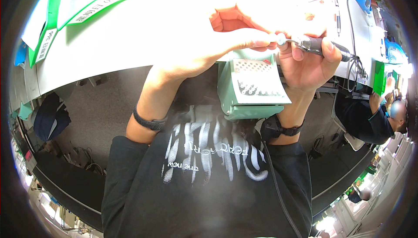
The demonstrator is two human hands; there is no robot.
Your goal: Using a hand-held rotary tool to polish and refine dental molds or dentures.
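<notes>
My right hand (307,68) is closed around a dark rotary handpiece (313,45), whose thin metal shank points left. At the tip of that shank sits a small pale round piece (281,38). My left hand (217,48) pinches at this piece between thumb and finger; glare hides part of its other fingers, and its exact form is too small to tell. Just below both hands, at the table's front edge, is a pale green box (257,111) with a perforated top holding several small white pieces (252,88).
Green-edged holders (52,20) stand at the far left of the overexposed white table (130,42). A pen (337,18) lies at the right, near the handpiece's cable (358,66). A co-worker in dark clothes (363,116) sits at the right, by a green box (379,78).
</notes>
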